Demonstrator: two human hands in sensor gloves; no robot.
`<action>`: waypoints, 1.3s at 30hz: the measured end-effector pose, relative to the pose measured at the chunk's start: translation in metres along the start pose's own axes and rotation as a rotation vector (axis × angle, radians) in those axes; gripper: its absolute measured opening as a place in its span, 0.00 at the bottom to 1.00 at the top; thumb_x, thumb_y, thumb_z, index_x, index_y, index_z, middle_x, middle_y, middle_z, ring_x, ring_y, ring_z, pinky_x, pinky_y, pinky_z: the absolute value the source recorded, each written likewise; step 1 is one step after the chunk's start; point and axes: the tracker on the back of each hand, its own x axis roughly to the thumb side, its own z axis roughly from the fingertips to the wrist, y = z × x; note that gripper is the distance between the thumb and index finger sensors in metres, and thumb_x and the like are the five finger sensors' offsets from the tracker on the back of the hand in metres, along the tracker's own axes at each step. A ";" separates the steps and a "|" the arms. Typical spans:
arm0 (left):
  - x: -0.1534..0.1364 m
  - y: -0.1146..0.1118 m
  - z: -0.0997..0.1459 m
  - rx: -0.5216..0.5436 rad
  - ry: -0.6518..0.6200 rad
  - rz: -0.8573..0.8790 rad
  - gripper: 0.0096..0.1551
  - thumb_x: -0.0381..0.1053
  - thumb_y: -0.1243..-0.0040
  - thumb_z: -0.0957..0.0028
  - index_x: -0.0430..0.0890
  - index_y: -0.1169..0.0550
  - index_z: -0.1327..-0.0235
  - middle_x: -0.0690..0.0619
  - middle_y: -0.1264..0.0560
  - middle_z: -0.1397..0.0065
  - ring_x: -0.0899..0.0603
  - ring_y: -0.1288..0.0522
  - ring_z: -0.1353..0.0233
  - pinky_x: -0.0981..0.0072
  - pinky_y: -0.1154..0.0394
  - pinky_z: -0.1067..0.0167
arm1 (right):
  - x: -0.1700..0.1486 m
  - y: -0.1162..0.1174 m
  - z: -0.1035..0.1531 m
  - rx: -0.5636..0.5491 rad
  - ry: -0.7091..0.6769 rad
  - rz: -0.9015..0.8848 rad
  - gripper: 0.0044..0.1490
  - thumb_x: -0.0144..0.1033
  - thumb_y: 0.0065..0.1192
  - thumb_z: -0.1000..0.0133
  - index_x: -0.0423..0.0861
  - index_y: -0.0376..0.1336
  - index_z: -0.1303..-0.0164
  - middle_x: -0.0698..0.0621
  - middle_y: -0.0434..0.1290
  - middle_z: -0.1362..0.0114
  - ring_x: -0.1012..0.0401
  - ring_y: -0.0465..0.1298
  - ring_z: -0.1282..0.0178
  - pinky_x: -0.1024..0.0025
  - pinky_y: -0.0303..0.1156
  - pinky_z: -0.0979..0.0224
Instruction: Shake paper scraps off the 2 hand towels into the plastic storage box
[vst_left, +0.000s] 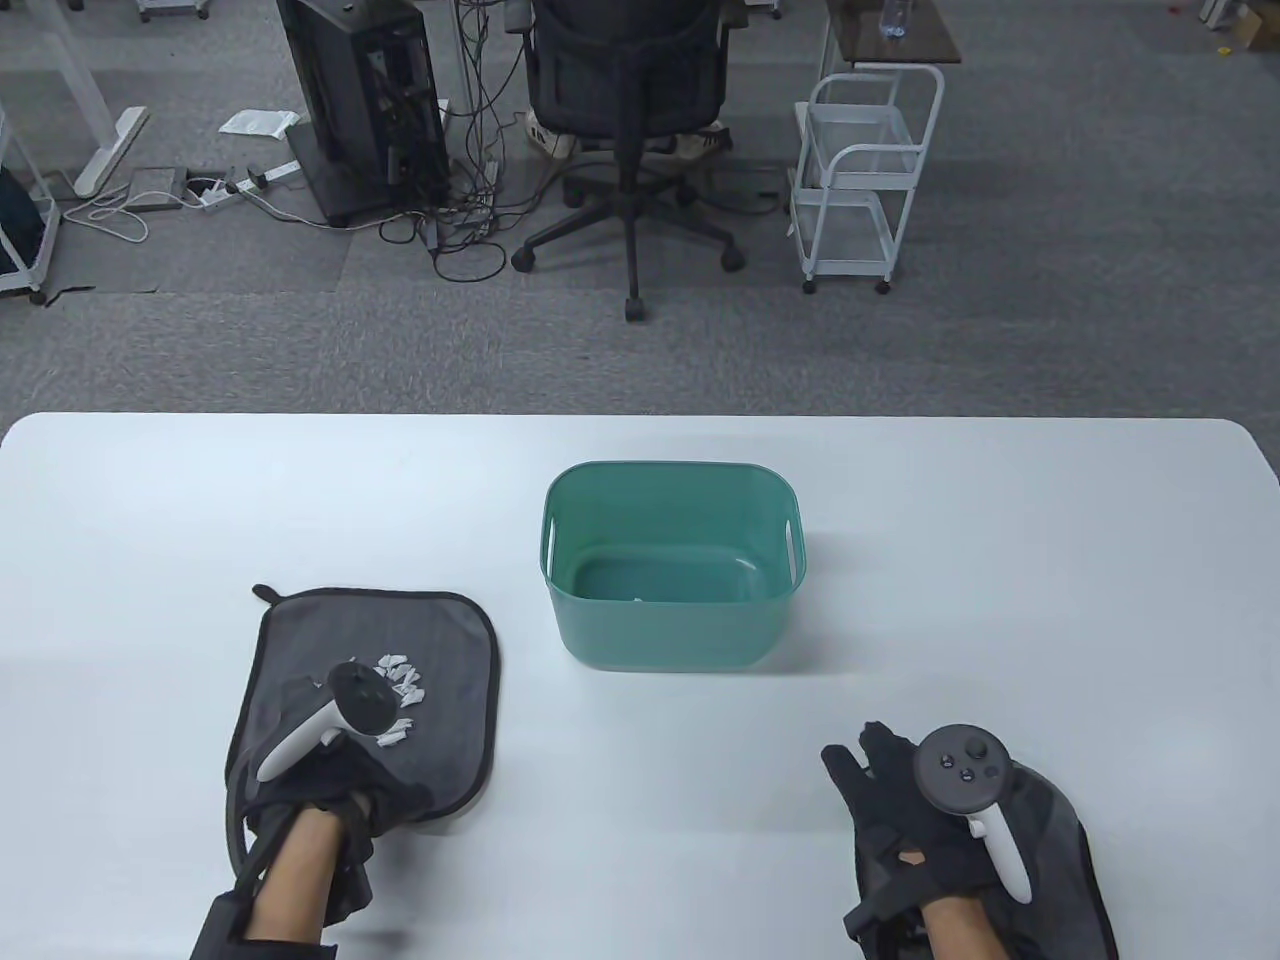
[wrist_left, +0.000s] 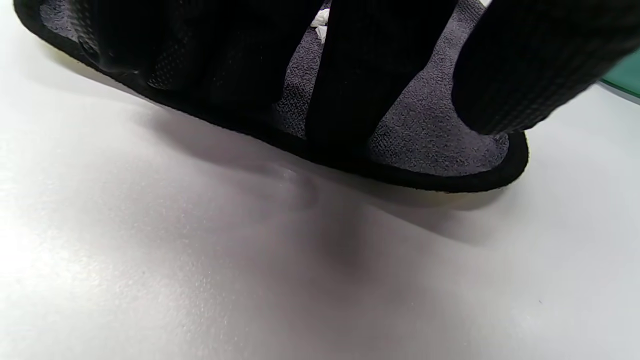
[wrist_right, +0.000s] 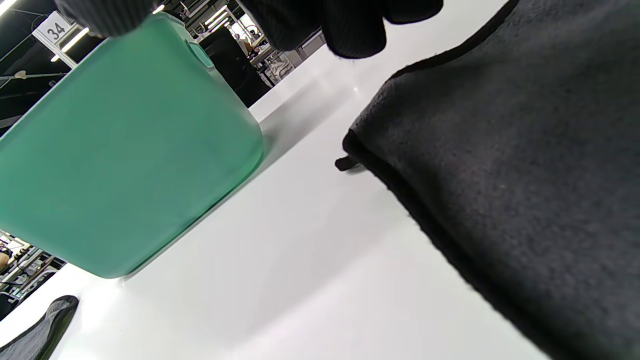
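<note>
Right towel (vst_left: 1060, 830): mostly covered by right hand (vst_left: 920, 810), cut by bottom edge in table view. Left hand (vst_left: 330, 790) hides the left towel's (vst_left: 450, 640) near edge; grip indeterminate. White speck in box (vst_left: 670, 585): too small to identify.

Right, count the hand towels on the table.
2. One gray hand towel lies left of the green box, holding paper scraps; the other towel lies under the right hand.

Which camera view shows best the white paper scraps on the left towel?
The table view: the paper scraps lie in a heap on the left towel, partly behind the left hand. The left wrist view shows only a few between the fingers. The right wrist view shows none.
</note>
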 end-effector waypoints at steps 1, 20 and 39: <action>0.001 -0.001 0.000 -0.004 -0.002 -0.004 0.38 0.67 0.37 0.54 0.43 0.15 0.40 0.29 0.28 0.31 0.16 0.30 0.31 0.31 0.29 0.37 | 0.000 -0.001 0.000 0.000 0.001 -0.002 0.51 0.67 0.53 0.44 0.40 0.55 0.22 0.36 0.60 0.15 0.36 0.53 0.15 0.26 0.35 0.25; 0.024 -0.012 0.005 -0.047 -0.034 -0.091 0.36 0.66 0.35 0.56 0.41 0.11 0.47 0.27 0.21 0.37 0.16 0.23 0.38 0.31 0.23 0.43 | -0.005 -0.002 -0.002 0.024 0.049 0.004 0.50 0.66 0.53 0.43 0.40 0.55 0.22 0.36 0.61 0.16 0.36 0.53 0.15 0.26 0.36 0.25; 0.064 -0.031 0.016 -0.072 -0.111 -0.253 0.37 0.66 0.35 0.58 0.40 0.09 0.52 0.27 0.17 0.42 0.17 0.18 0.43 0.32 0.20 0.49 | -0.007 -0.005 -0.002 0.027 0.070 -0.010 0.50 0.65 0.54 0.43 0.40 0.55 0.22 0.36 0.61 0.16 0.36 0.53 0.15 0.26 0.36 0.25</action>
